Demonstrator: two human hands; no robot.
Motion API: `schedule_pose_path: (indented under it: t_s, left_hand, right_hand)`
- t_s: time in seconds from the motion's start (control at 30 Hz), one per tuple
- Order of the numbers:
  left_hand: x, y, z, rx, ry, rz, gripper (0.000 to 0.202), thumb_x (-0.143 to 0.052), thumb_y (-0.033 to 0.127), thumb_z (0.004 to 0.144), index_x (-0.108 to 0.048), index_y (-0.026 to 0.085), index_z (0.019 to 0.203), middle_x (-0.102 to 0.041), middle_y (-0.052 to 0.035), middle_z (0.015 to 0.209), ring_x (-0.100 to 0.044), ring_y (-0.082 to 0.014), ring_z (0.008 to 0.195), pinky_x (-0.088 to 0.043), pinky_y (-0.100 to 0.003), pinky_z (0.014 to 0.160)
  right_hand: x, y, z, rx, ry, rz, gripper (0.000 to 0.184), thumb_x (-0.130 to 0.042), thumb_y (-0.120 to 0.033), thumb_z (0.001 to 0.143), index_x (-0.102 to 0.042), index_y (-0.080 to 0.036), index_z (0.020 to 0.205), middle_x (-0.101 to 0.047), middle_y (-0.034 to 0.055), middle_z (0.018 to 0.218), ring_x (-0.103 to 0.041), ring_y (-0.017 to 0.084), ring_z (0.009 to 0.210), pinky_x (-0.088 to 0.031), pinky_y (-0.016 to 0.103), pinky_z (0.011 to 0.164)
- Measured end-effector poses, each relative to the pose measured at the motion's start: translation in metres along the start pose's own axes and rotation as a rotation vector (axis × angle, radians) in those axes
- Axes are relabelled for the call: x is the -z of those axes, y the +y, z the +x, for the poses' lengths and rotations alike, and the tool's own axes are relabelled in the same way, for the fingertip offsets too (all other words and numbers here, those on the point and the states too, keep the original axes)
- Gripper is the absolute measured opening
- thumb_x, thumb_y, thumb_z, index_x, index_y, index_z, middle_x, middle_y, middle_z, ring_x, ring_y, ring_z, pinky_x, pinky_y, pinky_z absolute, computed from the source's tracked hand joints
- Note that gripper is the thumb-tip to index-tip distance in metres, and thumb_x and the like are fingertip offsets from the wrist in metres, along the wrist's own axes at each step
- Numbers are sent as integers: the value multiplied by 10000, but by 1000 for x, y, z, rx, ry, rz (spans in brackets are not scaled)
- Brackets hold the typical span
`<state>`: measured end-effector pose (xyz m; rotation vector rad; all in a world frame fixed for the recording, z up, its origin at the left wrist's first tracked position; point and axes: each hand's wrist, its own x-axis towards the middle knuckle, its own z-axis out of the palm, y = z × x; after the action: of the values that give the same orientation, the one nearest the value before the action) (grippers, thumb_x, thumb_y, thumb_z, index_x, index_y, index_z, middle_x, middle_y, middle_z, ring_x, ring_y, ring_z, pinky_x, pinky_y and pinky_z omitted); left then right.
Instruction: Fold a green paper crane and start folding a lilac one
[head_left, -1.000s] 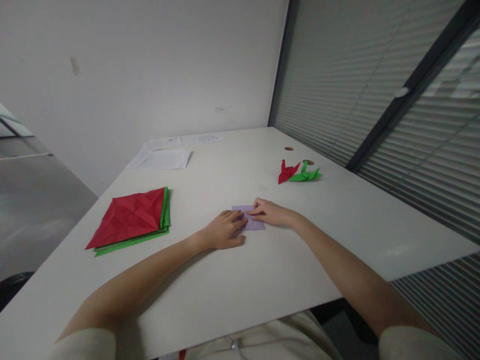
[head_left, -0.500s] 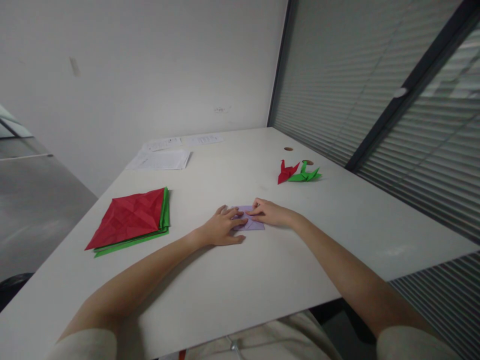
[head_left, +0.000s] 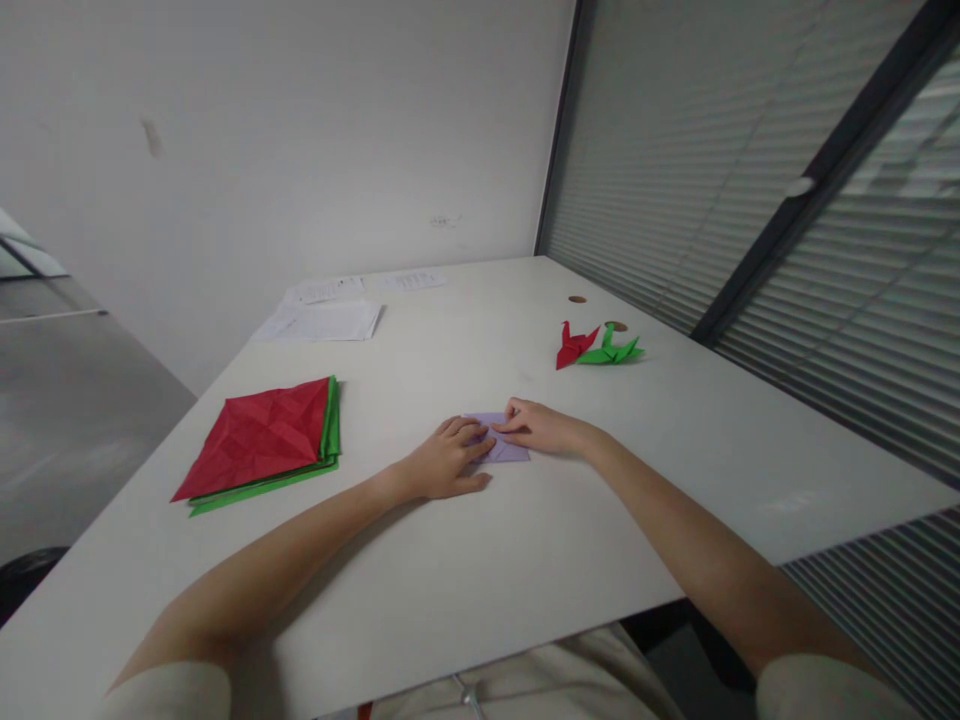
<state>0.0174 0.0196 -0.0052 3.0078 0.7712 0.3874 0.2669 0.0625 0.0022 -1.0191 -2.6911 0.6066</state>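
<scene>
A small piece of folded purple origami paper (head_left: 508,453) lies flat on the white table in front of me. My left hand (head_left: 452,460) rests over its left part, fingers stretched out and pressing down, with the thumb apart on the table nearer to me. From the right, my right hand (head_left: 544,427) pinches at the paper's upper right part with thumb and index finger. The paper's left edge is hidden under my left fingers. Crease lines show on its visible face.
A stack of red and green paper sheets (head_left: 262,435) lies to the left. Beyond my right hand stand a red paper crane (head_left: 574,345) and a green paper crane (head_left: 611,350). White printed papers (head_left: 322,320) lie at the back left. Glass with blinds (head_left: 660,180) borders the right side.
My left hand's fingers have drawn closer together and shifted slightly on the paper. My right hand and the purple paper stay in nearly the same place.
</scene>
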Motion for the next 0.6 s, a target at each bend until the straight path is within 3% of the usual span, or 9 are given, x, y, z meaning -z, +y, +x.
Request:
schedule_pose_path:
  t_s: [0.13,0.33,0.6]
  left_hand:
    - [-2,-4,0,-23,-6,-19,584,-469,504,887,-475,146,1350,-475,-175,1371,-425,-305,1288,-332,-443,1086]
    - [-1,1,-1,16,-19,-16,580,-446,482,904,-434,114,1352,-466,-199,1391,-460,-286,1282,-324,-466,1093]
    - [-1,5,-3,62,60,-140,479,-540,460,856,-563,150,1219,-492,-166,1294,-472,-281,1239,-389,-418,1064]
  right_hand:
    - [-3,0,1,7,16,13,284,-549,-320,900,-694,-236,1130,-527,58,955,-534,154,799,-429,274,762]
    - [-14,-6,8,-30,151,-112,344,-491,-277,931,-624,-256,1247,-542,64,941,-534,159,797,-418,291,786]
    - [-14,-11,8,-11,101,-233,386,-456,-248,942,-560,-342,1302,-510,65,941,-495,175,803,-402,314,775]
